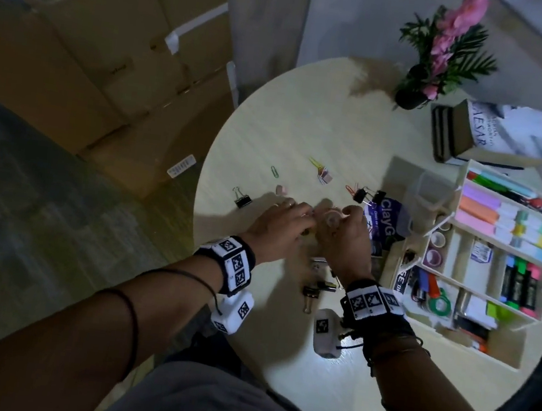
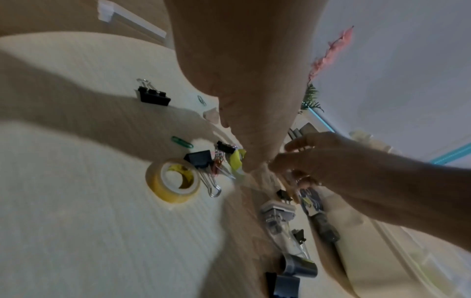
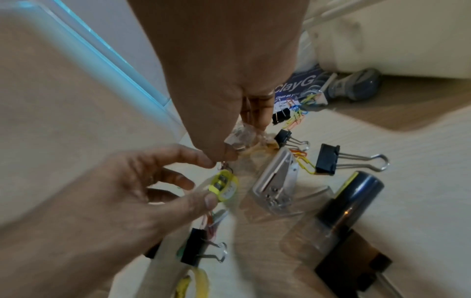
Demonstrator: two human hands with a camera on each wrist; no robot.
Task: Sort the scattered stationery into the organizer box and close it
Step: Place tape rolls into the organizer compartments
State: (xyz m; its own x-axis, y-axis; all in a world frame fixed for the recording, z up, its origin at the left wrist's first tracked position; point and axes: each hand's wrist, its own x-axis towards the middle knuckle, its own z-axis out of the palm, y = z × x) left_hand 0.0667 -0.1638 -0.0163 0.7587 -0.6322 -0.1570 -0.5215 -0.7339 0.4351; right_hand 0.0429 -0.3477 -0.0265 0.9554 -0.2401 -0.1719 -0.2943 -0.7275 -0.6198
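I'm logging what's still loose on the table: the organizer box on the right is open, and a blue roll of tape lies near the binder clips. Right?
Not quite. The roll of tape is yellow, not blue; the left wrist view shows it lying beside a binder clip. The rest holds: in the head view the organizer box on the right is open.

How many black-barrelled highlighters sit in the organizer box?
3, side by side in one compartment of the organizer box: blue-capped highlighter, green-capped highlighter, pink-capped highlighter. Others may be hidden among neighbouring clutter.
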